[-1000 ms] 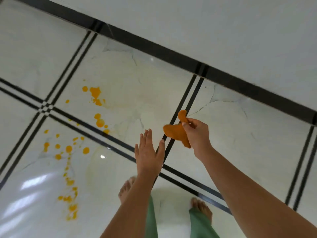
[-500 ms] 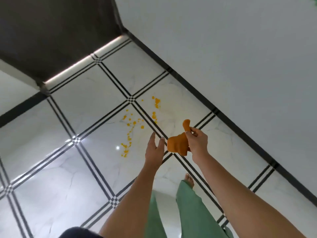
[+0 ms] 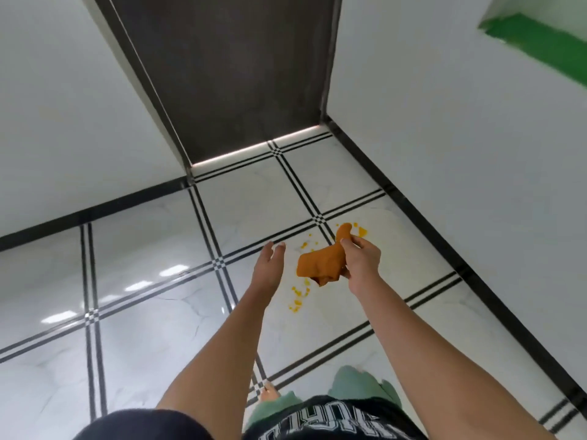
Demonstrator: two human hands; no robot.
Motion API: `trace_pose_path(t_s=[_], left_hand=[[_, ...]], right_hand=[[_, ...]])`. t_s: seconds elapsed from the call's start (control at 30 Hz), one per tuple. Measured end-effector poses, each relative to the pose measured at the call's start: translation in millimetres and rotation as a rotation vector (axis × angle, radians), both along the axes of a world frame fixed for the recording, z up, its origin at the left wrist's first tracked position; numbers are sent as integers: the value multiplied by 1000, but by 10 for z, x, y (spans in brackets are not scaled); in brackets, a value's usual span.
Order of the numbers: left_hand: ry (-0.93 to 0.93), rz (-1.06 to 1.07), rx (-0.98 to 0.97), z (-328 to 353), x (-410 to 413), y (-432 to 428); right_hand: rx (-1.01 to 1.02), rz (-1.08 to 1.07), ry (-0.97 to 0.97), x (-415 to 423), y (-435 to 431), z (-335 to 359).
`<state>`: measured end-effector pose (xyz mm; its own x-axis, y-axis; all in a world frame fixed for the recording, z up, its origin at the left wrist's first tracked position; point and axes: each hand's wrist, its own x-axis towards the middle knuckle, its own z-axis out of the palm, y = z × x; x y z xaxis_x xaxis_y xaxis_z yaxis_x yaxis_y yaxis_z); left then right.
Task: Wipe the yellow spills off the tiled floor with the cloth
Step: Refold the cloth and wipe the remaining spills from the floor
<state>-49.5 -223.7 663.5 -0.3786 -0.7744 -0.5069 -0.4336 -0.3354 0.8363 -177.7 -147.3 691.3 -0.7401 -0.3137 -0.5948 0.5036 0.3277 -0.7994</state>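
Observation:
My right hand (image 3: 360,263) grips a crumpled orange cloth (image 3: 320,263), held in the air well above the white tiled floor (image 3: 152,312). Just left of the cloth, my left hand (image 3: 268,265) is stretched forward with flat fingers and holds nothing. Yellow spills (image 3: 298,295) dot the tile below the cloth. More yellow drops (image 3: 360,230) lie beyond it, close to the wall's black skirting. The cloth and my right hand hide part of the spill.
A white wall with black skirting (image 3: 422,217) runs along the right. A dark door (image 3: 235,74) closes the far end. Another white wall (image 3: 63,122) stands at the left. My bare foot (image 3: 270,393) and green trouser legs (image 3: 355,384) show at the bottom.
The view has risen and swung far back from the floor, so the spills look smaller and the door and walls appear. Both hands keep their pose, the cloth still in my right.

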Motion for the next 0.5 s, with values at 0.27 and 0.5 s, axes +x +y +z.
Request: trace_pose_path(t_s=[0.27,0.5], left_hand=[[46,-48,-65,264,359,-1057],[18,-140,-129,331,176,-2220]], right_hand=[[-69,31,48,433,-1145,242],[-89,-19,56,298,-2252,192]])
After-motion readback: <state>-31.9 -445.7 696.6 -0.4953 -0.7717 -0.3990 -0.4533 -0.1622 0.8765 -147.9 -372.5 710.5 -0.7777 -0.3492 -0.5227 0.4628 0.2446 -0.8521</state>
